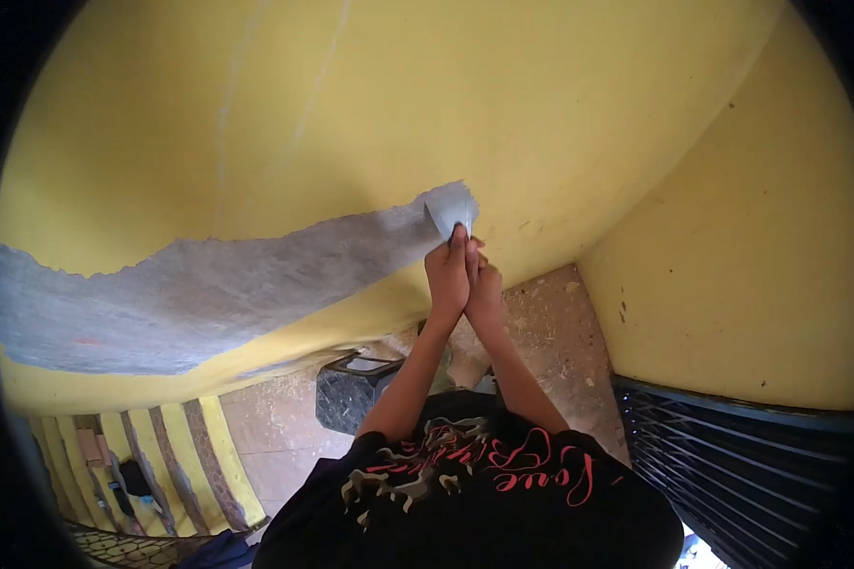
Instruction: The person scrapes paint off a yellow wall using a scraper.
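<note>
Yellow wall (503, 104); mottled grey patch (256, 275); seemingly black-and-white speckled stool (342, 398)

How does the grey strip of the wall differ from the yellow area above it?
The grey strip is mottled; the yellow area is mostly even, with faint pale streaks. The grey strip is a long band with a ragged upper edge, while the yellow area spreads much wider. Both belong to the same wall.
</note>
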Available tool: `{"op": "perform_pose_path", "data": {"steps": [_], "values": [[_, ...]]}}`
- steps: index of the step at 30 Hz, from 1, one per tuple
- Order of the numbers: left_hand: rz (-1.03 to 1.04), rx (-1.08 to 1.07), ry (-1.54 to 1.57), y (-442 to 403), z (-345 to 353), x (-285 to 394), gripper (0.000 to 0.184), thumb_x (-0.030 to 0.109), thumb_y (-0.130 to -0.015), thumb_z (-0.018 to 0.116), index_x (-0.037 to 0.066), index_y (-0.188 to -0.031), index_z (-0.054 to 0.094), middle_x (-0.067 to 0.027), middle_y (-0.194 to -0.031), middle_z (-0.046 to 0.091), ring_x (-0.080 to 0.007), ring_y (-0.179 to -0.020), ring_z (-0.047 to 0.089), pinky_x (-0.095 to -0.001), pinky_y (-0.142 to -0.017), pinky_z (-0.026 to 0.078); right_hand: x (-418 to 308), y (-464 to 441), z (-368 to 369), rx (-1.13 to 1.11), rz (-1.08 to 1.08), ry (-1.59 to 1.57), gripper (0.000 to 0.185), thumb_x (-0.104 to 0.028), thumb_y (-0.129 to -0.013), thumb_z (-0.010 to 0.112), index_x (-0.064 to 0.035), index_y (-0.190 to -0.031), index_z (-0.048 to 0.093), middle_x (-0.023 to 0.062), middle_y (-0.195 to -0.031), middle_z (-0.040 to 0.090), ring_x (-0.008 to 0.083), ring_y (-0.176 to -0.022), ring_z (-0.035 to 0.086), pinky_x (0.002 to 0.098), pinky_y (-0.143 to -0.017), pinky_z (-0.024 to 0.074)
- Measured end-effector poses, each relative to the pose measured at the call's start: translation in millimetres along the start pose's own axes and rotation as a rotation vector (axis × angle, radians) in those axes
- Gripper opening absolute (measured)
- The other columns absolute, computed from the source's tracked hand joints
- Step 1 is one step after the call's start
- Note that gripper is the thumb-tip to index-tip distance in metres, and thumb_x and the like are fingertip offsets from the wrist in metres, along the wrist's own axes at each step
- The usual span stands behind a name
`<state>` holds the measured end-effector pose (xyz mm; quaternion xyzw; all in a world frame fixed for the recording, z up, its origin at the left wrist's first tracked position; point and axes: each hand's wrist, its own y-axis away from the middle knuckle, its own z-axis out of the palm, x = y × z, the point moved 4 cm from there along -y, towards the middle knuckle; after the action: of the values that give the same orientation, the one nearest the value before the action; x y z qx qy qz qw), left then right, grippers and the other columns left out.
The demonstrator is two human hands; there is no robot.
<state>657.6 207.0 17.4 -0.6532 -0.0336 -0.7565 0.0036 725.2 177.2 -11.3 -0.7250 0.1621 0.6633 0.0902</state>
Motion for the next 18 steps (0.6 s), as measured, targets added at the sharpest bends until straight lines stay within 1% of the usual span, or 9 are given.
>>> {"op": "perform_pose_path", "data": {"steps": [2,4,6,8,10,12,14,15,18], "values": [[-0.056,-0.013,0.040,-1.3,6.6,14.0,0.050,0.038,-0.096,0.048,-0.006,-0.078,0.062,-0.0063,-0.058,0.058,-0.0106,-0.053,0.054,-0.0243,-0.053,0.042,-7.8,-13.8,2.5,-0.017,0.005,0.042,0.059,-0.048,-0.097,0.039,0.0060,-0.083,0.060,0.0225,-0.064,0.057,0.0336,-0.058,0.058,0.0406,-0.054,0.0420],[-0.053,-0.036,0.018,-0.1,5.4,19.7,0.050,0.039,-0.096,0.048,-0.006,-0.078,0.063,-0.0059,-0.057,0.058,-0.0105,-0.053,0.053,-0.0243,-0.053,0.042,-19.0,-9.4,-0.3,0.015,0.005,-0.111,0.059,-0.048,-0.097,0.039,0.0055,-0.081,0.059,0.0231,-0.064,0.057,0.0344,-0.058,0.058,0.0411,-0.053,0.0419],[0.000,-0.029,0.019,-6.9,6.7,16.4,0.046,0.038,-0.096,0.049,-0.004,-0.081,0.062,-0.0045,-0.059,0.056,-0.0106,-0.054,0.052,-0.0233,-0.053,0.041,-29.5,-16.6,-1.6,-0.001,-0.043,-0.140,0.059,-0.047,-0.097,0.039,0.0053,-0.077,0.057,0.0215,-0.061,0.055,0.0290,-0.054,0.054,0.0405,-0.053,0.0413],[-0.053,-0.022,0.010,-4.9,-0.4,-4.4,0.046,0.038,-0.096,0.049,-0.004,-0.081,0.062,-0.0043,-0.059,0.056,-0.0107,-0.056,0.052,-0.0235,-0.055,0.041,-0.9,-14.2,4.8,0.017,0.006,0.022,0.057,-0.046,-0.097,0.039,0.0050,-0.081,0.058,0.0205,-0.061,0.055,0.0269,-0.052,0.049,0.0396,-0.053,0.0410],[0.019,-0.025,-0.051,-8.7,0.5,-11.3,0.051,0.038,-0.098,0.044,-0.005,-0.077,0.062,-0.0054,-0.056,0.056,-0.0104,-0.050,0.051,-0.0242,-0.050,0.039,-8.0,-15.8,6.4,0.076,-0.088,-0.016,0.057,-0.046,-0.097,0.039,0.0053,-0.085,0.059,0.0209,-0.063,0.056,0.0282,-0.053,0.050,0.0400,-0.053,0.0412],[0.047,-0.011,0.029,-8.9,15.3,44.0,0.050,0.036,-0.098,0.045,-0.005,-0.076,0.062,-0.0055,-0.056,0.056,-0.0105,-0.051,0.051,-0.0240,-0.051,0.040,-41.2,-14.2,-1.7,0.130,-0.152,-0.047,0.056,-0.045,-0.098,0.038,0.0056,-0.089,0.060,0.0213,-0.065,0.057,0.0295,-0.053,0.050,0.0405,-0.053,0.0414],[0.216,-0.085,0.124,-19.5,21.3,88.0,0.046,0.036,-0.097,0.047,-0.003,-0.076,0.060,-0.0054,-0.060,0.057,-0.0117,-0.055,0.052,-0.0249,-0.055,0.041,-101.1,-20.8,-7.2,-0.079,-0.110,-0.091,0.055,-0.043,-0.098,0.038,0.0067,-0.101,0.060,0.0232,-0.074,0.062,0.0314,-0.065,0.061,0.0391,-0.058,0.0451],[0.158,-0.020,-0.085,-23.4,12.6,82.3,0.044,0.031,-0.098,0.047,-0.006,-0.078,0.062,-0.0055,-0.057,0.056,-0.0104,-0.053,0.052,-0.0241,-0.052,0.041,-75.2,-31.3,3.8,-0.056,-0.124,-0.101,0.052,-0.041,-0.098,0.041,0.0080,-0.103,0.060,0.0221,-0.075,0.063,0.0237,-0.070,0.063,0.0366,-0.059,0.0462],[0.060,-0.038,-0.031,-11.0,1.5,23.0,0.046,0.034,-0.098,0.046,-0.005,-0.079,0.062,-0.0056,-0.059,0.057,-0.0109,-0.055,0.054,-0.0246,-0.052,0.041,-21.6,-16.9,12.7,0.050,-0.191,-0.158,0.054,-0.042,-0.098,0.039,0.0075,-0.101,0.060,0.0215,-0.073,0.063,0.0197,-0.068,0.062,0.0361,-0.058,0.0460]]}}
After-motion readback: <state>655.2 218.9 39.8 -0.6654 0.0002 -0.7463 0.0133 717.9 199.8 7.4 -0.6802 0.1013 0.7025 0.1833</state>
